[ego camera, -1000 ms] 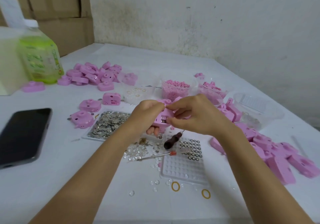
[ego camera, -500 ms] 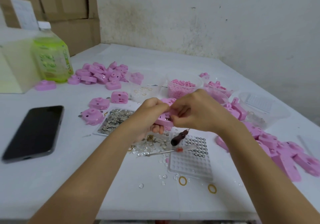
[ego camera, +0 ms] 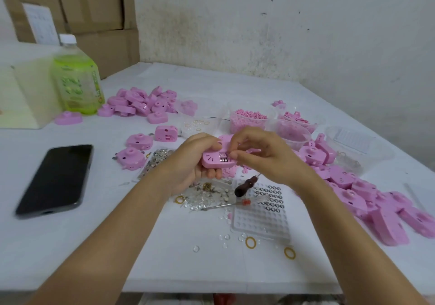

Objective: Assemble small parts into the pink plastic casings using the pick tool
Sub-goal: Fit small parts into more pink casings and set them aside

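pink casing (ego camera: pixel 213 162) turned face-up since 1 s ago, metal parts (ego camera: pixel 223 158) now visible in slot: insertion likely underway. left hand (ego camera: pixel 193 161) clamps it, right hand (ego camera: pixel 259 154) fingertips pinch at slot; pick tool (ego camera: pixel 244 187) idle.

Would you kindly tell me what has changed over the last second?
The left hand has turned the casing so its slot faces the camera, and the right hand now pinches at the slot. Both grips stayed, the pick still hanging under the right hand; the rest lies unmoved.
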